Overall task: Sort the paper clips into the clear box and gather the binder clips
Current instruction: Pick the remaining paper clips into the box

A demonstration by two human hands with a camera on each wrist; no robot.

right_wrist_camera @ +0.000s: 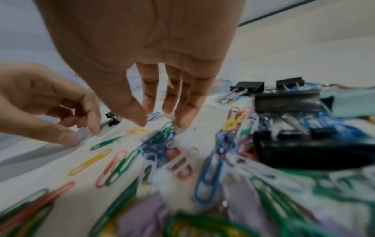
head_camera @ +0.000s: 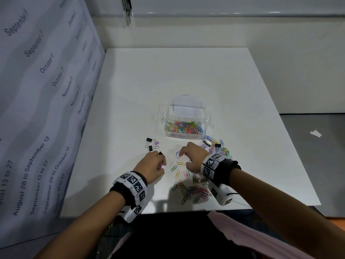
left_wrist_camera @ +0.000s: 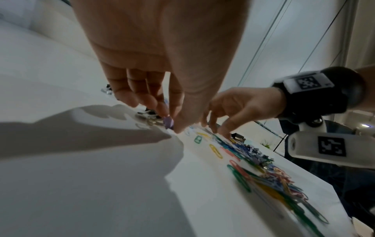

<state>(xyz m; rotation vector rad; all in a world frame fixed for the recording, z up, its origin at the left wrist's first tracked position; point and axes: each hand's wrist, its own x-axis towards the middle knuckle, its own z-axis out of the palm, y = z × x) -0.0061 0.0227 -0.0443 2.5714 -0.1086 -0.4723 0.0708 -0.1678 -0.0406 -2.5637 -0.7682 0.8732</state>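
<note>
The clear box (head_camera: 183, 136) stands mid-board with its lid tipped back, holding several coloured paper clips (head_camera: 183, 127). My left hand (head_camera: 163, 165) pinches a small purple binder clip (left_wrist_camera: 168, 122) just above the board, with a black binder clip (head_camera: 161, 153) by its knuckles. Further binder clips (head_camera: 151, 143), black and purple, lie beyond it. My right hand (head_camera: 182, 156) reaches down with fingers spread, and its fingertips (right_wrist_camera: 180, 123) touch loose paper clips (right_wrist_camera: 162, 136). A larger heap of paper clips (head_camera: 192, 191) lies under that wrist.
A mixed pile of binder clips and paper clips (head_camera: 215, 145) sits right of the box. A calendar banner (head_camera: 37, 109) walls the left side. The white board's front edge (head_camera: 186, 210) is near my body. A paper scrap (head_camera: 315, 133) lies on the grey surface at right.
</note>
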